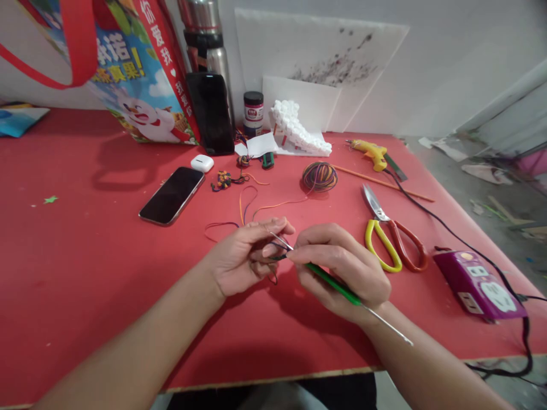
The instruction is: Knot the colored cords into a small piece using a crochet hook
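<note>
Right hand (344, 263) grips green-handled hook (334, 283); left hand (244, 256) holds dark yarn (278, 257); likely mid-stitch; next move probably needs steady yarn tension.

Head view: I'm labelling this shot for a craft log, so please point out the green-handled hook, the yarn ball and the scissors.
Green-handled hook (335, 284): head view, on the green handle.
Yarn ball (319, 177): head view, middle of the wound strands.
Scissors (380, 214): head view, metal near the pivot.
</note>
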A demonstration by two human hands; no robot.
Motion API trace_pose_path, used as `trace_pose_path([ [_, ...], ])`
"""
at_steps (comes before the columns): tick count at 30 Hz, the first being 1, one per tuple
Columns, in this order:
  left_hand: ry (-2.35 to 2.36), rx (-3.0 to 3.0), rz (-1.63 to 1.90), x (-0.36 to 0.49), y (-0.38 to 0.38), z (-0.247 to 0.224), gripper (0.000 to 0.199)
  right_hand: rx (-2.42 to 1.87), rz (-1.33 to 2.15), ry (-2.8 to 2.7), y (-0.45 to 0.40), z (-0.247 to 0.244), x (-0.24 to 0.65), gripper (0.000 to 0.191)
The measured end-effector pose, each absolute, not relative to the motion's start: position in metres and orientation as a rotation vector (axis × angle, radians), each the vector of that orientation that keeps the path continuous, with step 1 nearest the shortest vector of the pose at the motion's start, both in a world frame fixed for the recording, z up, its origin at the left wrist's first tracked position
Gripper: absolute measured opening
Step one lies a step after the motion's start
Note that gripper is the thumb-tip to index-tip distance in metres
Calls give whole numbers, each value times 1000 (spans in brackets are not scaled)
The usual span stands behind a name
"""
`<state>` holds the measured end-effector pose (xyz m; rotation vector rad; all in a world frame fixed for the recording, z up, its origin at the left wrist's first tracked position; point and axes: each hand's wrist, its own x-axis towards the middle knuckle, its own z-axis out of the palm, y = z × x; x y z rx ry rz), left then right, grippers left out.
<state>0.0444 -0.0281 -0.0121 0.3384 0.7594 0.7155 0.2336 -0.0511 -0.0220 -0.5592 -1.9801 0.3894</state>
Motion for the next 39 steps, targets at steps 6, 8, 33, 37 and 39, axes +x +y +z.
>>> trace_pose_path([
  [6, 621, 422, 770, 43, -31, -13, 19, -650, 340, -1902, -53, -22, 232, 26],
  [8, 587, 438, 771, 42, -32, -13, 19, -686, 357, -1844, -53, -23, 231, 27],
  [33, 620, 861, 943, 45, -40, -12, 66, -760, 270, -1803, -48, -29, 229, 27],
  [37, 628, 805, 950, 45, -40, -7, 65, -747, 294, -1854, -48, -28, 228, 33],
  [39, 636, 784, 965, 44, -39, -5, 67, -743, 301, -1872, -47, -28, 226, 35],
])
